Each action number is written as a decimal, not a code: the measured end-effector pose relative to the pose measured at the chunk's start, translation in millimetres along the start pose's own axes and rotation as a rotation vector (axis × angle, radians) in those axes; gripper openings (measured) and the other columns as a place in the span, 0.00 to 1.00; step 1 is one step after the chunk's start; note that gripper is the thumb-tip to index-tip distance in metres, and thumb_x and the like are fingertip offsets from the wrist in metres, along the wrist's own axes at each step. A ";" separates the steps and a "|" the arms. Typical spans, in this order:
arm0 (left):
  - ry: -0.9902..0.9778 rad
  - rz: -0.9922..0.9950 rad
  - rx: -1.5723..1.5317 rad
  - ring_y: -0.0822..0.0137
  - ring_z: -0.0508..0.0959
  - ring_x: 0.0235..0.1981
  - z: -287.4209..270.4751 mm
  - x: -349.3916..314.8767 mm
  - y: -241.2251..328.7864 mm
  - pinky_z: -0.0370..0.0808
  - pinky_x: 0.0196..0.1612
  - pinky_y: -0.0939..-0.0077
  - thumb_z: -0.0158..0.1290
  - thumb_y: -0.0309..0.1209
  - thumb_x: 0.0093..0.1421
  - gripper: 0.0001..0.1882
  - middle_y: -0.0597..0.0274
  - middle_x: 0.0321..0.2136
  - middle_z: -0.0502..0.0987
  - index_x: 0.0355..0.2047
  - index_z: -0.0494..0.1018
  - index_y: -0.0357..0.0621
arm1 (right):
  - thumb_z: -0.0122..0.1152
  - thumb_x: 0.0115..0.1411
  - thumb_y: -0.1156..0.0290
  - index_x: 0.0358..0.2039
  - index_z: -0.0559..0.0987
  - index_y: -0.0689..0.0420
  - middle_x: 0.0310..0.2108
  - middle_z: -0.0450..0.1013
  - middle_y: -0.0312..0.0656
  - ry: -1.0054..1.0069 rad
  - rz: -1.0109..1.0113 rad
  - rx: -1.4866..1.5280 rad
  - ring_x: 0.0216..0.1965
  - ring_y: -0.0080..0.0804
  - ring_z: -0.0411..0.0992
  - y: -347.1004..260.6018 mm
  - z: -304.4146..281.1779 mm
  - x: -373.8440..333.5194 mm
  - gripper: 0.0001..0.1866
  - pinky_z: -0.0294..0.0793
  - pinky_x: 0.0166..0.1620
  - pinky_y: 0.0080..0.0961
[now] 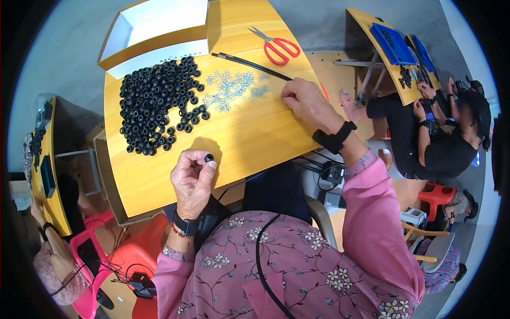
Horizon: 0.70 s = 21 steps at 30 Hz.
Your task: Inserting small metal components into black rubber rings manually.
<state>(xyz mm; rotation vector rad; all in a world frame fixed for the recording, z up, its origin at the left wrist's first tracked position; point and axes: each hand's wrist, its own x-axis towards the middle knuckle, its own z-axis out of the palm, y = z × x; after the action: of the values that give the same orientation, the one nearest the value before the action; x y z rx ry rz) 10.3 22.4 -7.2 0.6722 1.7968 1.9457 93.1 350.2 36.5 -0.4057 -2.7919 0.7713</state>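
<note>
My left hand (192, 183), at the near edge of the yellow table, pinches a small black ring-shaped piece (209, 158) between thumb and fingers. Its hollow end faces up. My right hand (311, 105) is over the table's right side with its fingers drawn together; whatever is between the fingertips cannot be made out. A thin black stick (249, 64) runs up to the back of that hand, where its end is hidden. Many matching black ring-shaped pieces (154, 106) are heaped at the left of the table. Beside them is a scatter of tiny pale-blue bits (234, 89).
Scissors with red handles (281, 50) lie at the far right of the table. An open white-lined box (159, 34) stands at the far left. A black cable (260, 255) hangs across my front. Other people sit at tables on both sides; blue trays (394, 45) are on the right one.
</note>
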 end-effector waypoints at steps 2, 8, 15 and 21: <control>0.009 -0.020 -0.029 0.76 0.75 0.29 -0.8 0.4 -0.3 0.76 0.35 0.80 0.57 0.19 0.62 0.07 0.67 0.31 0.74 0.40 0.71 0.37 | 0.62 0.55 0.76 0.32 0.79 0.65 0.31 0.75 0.52 0.032 -0.042 0.033 0.36 0.51 0.76 -10.1 -7.1 -3.9 0.06 0.75 0.41 0.39; 0.039 -0.001 -0.134 0.74 0.78 0.28 -2.8 2.2 1.3 0.77 0.35 0.79 0.57 0.19 0.64 0.07 0.63 0.30 0.78 0.41 0.72 0.36 | 0.61 0.57 0.79 0.36 0.78 0.63 0.31 0.76 0.49 -0.267 0.094 0.544 0.33 0.42 0.77 -93.7 -3.4 -18.9 0.06 0.76 0.37 0.33; 0.042 -0.008 -0.208 0.80 0.74 0.27 -3.8 2.7 -0.5 0.73 0.33 0.85 0.57 0.19 0.63 0.07 0.68 0.28 0.76 0.40 0.73 0.37 | 0.62 0.55 0.79 0.32 0.78 0.59 0.28 0.72 0.46 -0.119 -0.462 0.364 0.30 0.49 0.74 -133.9 53.2 -4.0 0.04 0.73 0.34 0.39; 0.048 -0.043 -0.232 0.80 0.74 0.27 -4.3 3.4 -1.4 0.74 0.32 0.85 0.58 0.20 0.63 0.07 0.69 0.27 0.76 0.40 0.73 0.37 | 0.63 0.54 0.78 0.32 0.79 0.59 0.27 0.70 0.46 -0.229 -0.488 0.338 0.31 0.50 0.73 -142.8 60.1 0.5 0.04 0.72 0.34 0.42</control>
<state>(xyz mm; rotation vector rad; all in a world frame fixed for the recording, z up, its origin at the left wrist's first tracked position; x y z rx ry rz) 4.9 21.1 -8.6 0.5095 1.5649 2.1141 46.7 204.5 61.5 0.4316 -2.6984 1.1837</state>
